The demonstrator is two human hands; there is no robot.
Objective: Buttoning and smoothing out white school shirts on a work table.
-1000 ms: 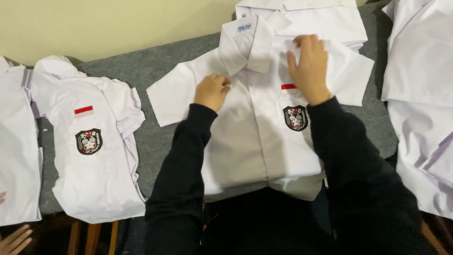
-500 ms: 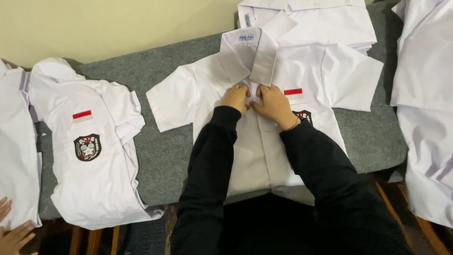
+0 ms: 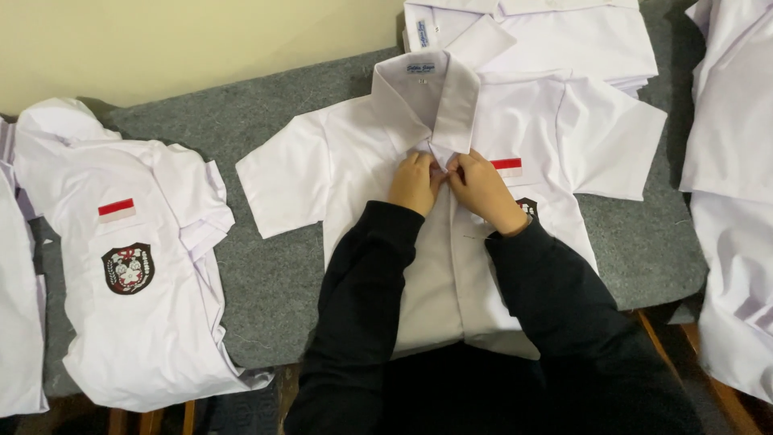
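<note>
Both hands, left hand (image 3: 415, 181) and right hand (image 3: 481, 189), pinch closed on the front placket of the white uniform shirt (image 3: 362, 161), which lies flat on the grey table (image 3: 266, 282), collar at 12 o'clock, long axis 12-to-6.

Left hand (image 3: 415, 180), right hand (image 3: 481, 189) pinching placket of white shirt (image 3: 515, 121) (spread flat) below collar.
</note>
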